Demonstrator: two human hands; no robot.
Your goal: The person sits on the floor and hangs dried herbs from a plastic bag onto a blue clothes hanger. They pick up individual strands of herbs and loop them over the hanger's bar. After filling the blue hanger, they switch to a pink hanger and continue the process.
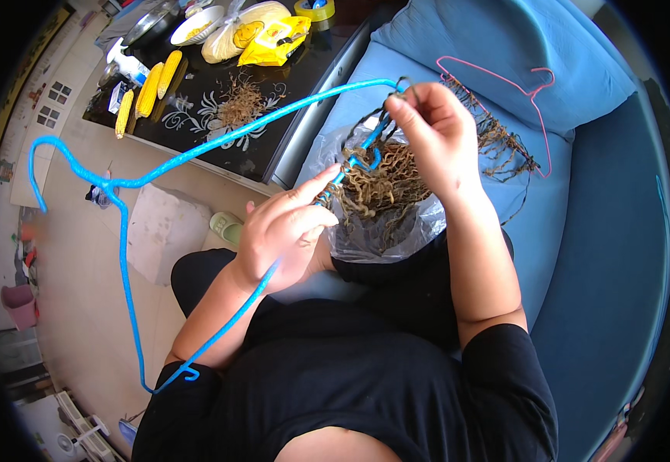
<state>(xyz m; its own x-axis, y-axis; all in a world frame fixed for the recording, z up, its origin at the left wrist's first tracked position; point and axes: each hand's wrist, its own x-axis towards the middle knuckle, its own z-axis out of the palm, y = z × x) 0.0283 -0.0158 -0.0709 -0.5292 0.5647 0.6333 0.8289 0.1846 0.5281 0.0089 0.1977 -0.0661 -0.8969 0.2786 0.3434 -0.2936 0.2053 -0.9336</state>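
A blue clothes hanger (188, 156) is held across my front, its hook pointing to the left. My left hand (285, 235) is closed round its lower bar, with the index finger stretched along the bar. Several dark dried strips are wound on the bar just past that fingertip. At the hanger's far right corner, my right hand (439, 131) pinches a thin dark dried strip (350, 132) that loops over the bar. Beneath the hands, a clear plastic bag (416, 239) on my lap holds a tangled heap of brown dried strips (385, 185).
On the blue sofa (539, 223) to the right lies a pink hanger (536, 96) with dried strips on it. The black table (196, 73) at the far left carries corn cobs (148, 91), brown scraps (241, 104), a yellow packet (275, 40) and a bowl (196, 27).
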